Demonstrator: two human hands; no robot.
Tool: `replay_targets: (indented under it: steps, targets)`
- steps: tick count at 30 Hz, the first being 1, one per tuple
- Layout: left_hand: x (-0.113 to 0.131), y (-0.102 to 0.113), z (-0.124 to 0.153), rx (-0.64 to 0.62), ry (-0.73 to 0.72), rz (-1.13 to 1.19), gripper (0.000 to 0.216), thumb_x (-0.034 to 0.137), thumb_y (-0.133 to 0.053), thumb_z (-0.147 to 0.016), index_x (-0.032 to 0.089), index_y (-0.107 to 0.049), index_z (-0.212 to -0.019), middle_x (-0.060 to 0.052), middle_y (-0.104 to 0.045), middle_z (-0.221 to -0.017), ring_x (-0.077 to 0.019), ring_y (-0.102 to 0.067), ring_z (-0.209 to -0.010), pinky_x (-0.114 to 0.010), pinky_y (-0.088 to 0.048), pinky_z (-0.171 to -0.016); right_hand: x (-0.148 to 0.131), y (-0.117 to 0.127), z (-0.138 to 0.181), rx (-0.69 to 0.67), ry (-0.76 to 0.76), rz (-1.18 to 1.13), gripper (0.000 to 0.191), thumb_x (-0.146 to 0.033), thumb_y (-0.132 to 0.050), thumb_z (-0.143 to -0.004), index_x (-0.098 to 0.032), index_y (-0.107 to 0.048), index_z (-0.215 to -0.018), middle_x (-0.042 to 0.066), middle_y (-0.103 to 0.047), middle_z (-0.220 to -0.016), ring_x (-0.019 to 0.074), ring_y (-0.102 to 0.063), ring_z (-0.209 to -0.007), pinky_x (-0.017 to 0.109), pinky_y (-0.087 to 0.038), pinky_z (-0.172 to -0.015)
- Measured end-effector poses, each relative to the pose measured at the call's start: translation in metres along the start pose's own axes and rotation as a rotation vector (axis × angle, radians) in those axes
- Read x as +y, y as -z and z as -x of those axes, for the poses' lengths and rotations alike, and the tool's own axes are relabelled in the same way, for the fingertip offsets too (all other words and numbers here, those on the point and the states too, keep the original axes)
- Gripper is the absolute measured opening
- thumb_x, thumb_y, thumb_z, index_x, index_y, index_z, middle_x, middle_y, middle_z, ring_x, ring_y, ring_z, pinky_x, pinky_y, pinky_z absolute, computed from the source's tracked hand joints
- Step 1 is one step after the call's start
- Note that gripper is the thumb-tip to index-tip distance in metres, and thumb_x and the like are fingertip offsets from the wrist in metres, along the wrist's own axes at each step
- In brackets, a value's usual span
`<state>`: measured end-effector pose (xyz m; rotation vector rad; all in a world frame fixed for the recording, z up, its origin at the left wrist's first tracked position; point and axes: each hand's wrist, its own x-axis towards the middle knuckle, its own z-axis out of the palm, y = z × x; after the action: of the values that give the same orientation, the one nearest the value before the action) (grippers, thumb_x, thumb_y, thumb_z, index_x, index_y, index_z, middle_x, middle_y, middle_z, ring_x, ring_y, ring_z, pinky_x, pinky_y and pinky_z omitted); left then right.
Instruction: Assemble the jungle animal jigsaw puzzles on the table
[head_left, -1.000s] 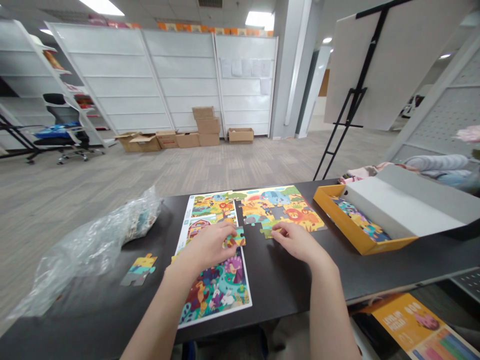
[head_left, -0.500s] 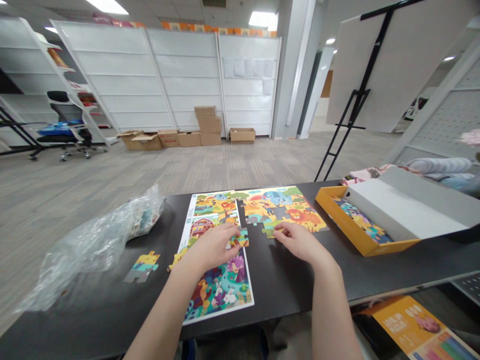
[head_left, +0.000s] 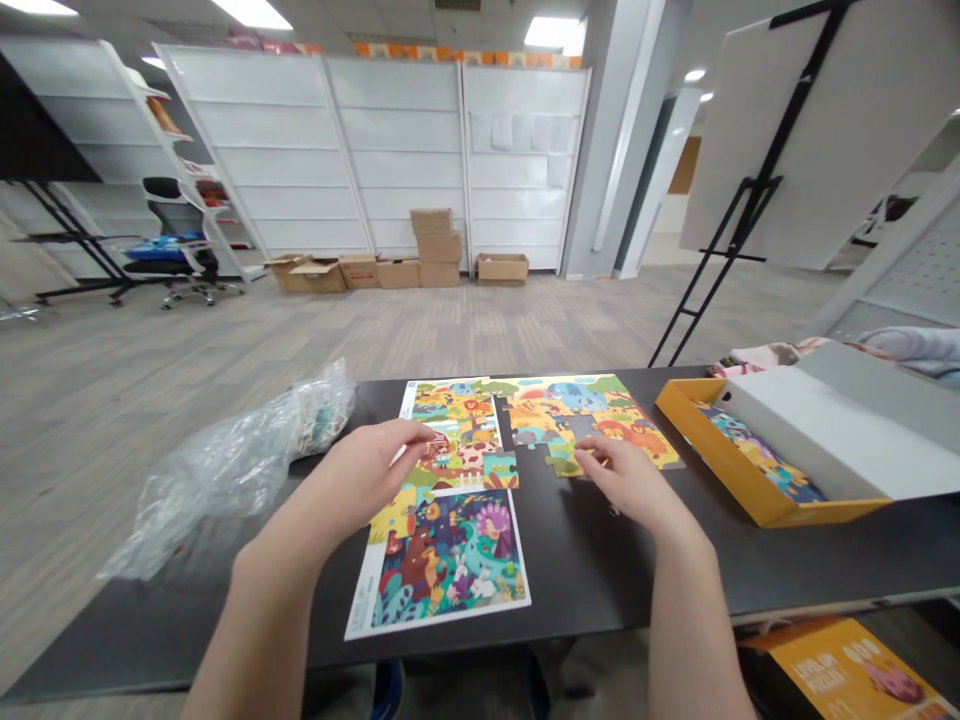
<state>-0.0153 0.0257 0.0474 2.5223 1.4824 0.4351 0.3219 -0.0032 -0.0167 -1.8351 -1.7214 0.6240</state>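
Note:
A colourful picture sheet lies on the black table, with joined puzzle pieces on its far half. More of the assembled puzzle lies to the right of it. A small loose piece rests between the two groups. My left hand hovers at the sheet's left edge with its fingertips drawn together; what they pinch is unclear. My right hand lies on the table, fingertips gripping a green piece at the near edge of the right group.
A crumpled clear plastic bag with pieces inside lies at the left. An orange box with puzzle pieces and a grey lid stands at the right. An easel stands behind. An orange booklet shows below the table's near edge.
My left hand has let go of the small piece and drawn back to the left edge of the sheet. My right hand has stayed on the green piece. The view has shifted left.

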Motion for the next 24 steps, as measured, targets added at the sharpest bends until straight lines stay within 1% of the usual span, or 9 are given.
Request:
replay_targets:
  steps: [3, 6, 9, 12, 14, 16, 18, 20, 24]
  targets:
    - [-0.022, 0.008, 0.015, -0.056, 0.109, -0.061, 0.034, 0.031, -0.044, -0.092, 0.021, -0.069, -0.113, -0.006, -0.075, -0.116, -0.0258, -0.070, -0.103, -0.036, -0.052, -0.090, -0.001, -0.001, -0.003, 0.044, 0.019, 0.003, 0.034, -0.043, -0.049, -0.090, -0.018, -0.071, -0.100, 0.007, -0.072, -0.083, 0.0205, -0.064, -0.071, 0.032, -0.047, -0.068]
    - [-0.041, 0.002, 0.026, -0.160, 0.175, -0.074, 0.035, 0.029, -0.052, -0.084, 0.021, -0.069, -0.113, -0.007, -0.075, -0.115, -0.0262, -0.070, -0.103, -0.034, -0.052, -0.089, -0.003, -0.003, -0.004, 0.045, 0.029, 0.010, 0.034, -0.043, -0.049, -0.089, -0.018, -0.070, -0.097, 0.006, -0.072, -0.083, 0.0209, -0.064, -0.071, 0.032, -0.047, -0.068]
    - [-0.051, -0.005, 0.032, -0.253, 0.229, -0.043, 0.037, 0.032, -0.059, -0.078, 0.021, -0.069, -0.112, -0.008, -0.074, -0.115, -0.0269, -0.069, -0.102, -0.034, -0.053, -0.087, -0.005, -0.005, -0.006, 0.039, 0.033, 0.014, 0.033, -0.043, -0.049, -0.089, -0.019, -0.070, -0.097, 0.006, -0.073, -0.082, 0.0211, -0.065, -0.070, 0.032, -0.047, -0.067]
    - [-0.047, -0.009, 0.034, -0.256, 0.243, -0.058, 0.037, 0.041, -0.056, -0.083, 0.019, -0.070, -0.110, -0.010, -0.074, -0.114, -0.0292, -0.069, -0.101, -0.036, -0.052, -0.087, -0.008, -0.008, -0.006, 0.046, 0.040, 0.015, 0.033, -0.044, -0.050, -0.089, -0.019, -0.070, -0.097, 0.007, -0.073, -0.083, 0.0214, -0.066, -0.070, 0.032, -0.048, -0.066]
    - [-0.039, -0.011, 0.034, -0.234, 0.239, -0.067, 0.045, 0.049, -0.053, -0.086, 0.017, -0.068, -0.115, -0.013, -0.072, -0.116, -0.0312, -0.068, -0.104, -0.039, -0.051, -0.089, -0.010, -0.010, -0.007, 0.048, 0.051, 0.018, 0.032, -0.043, -0.050, -0.089, -0.019, -0.071, -0.097, 0.007, -0.074, -0.086, 0.0215, -0.066, -0.071, 0.032, -0.048, -0.067]
    - [-0.030, -0.014, 0.033, -0.258, 0.241, -0.063, 0.054, 0.052, -0.058, -0.083, 0.016, -0.065, -0.123, -0.015, -0.070, -0.120, -0.0328, -0.066, -0.108, -0.040, -0.050, -0.091, -0.013, -0.011, -0.007, 0.040, 0.063, 0.020, 0.032, -0.041, -0.050, -0.089, -0.019, -0.070, -0.097, 0.008, -0.075, -0.087, 0.0212, -0.066, -0.071, 0.032, -0.048, -0.066]
    - [-0.022, -0.017, 0.031, -0.306, 0.257, -0.072, 0.063, 0.049, -0.068, -0.075, 0.016, -0.062, -0.128, -0.015, -0.068, -0.122, -0.0339, -0.065, -0.110, -0.040, -0.050, -0.092, -0.016, -0.013, -0.007, 0.023, 0.074, 0.021, 0.031, -0.041, -0.049, -0.089, -0.019, -0.070, -0.095, 0.007, -0.074, -0.084, 0.0208, -0.066, -0.069, 0.031, -0.048, -0.065]
    - [-0.018, -0.017, 0.030, -0.333, 0.270, -0.076, 0.069, 0.042, -0.074, -0.067, 0.018, -0.061, -0.130, -0.014, -0.066, -0.123, -0.0332, -0.065, -0.110, -0.039, -0.050, -0.092, -0.016, -0.014, -0.007, 0.007, 0.075, 0.015, 0.031, -0.041, -0.049, -0.089, -0.019, -0.069, -0.094, 0.007, -0.074, -0.083, 0.0208, -0.066, -0.069, 0.031, -0.047, -0.064]
    - [-0.016, -0.015, 0.030, -0.320, 0.269, -0.041, 0.066, 0.034, -0.075, -0.063, 0.024, -0.063, -0.128, -0.010, -0.066, -0.121, -0.0300, -0.068, -0.105, -0.035, -0.051, -0.088, -0.014, -0.015, -0.007, -0.007, 0.061, 0.008, 0.030, -0.042, -0.049, -0.089, -0.019, -0.069, -0.094, 0.008, -0.074, -0.085, 0.0213, -0.066, -0.071, 0.031, -0.047, -0.065]
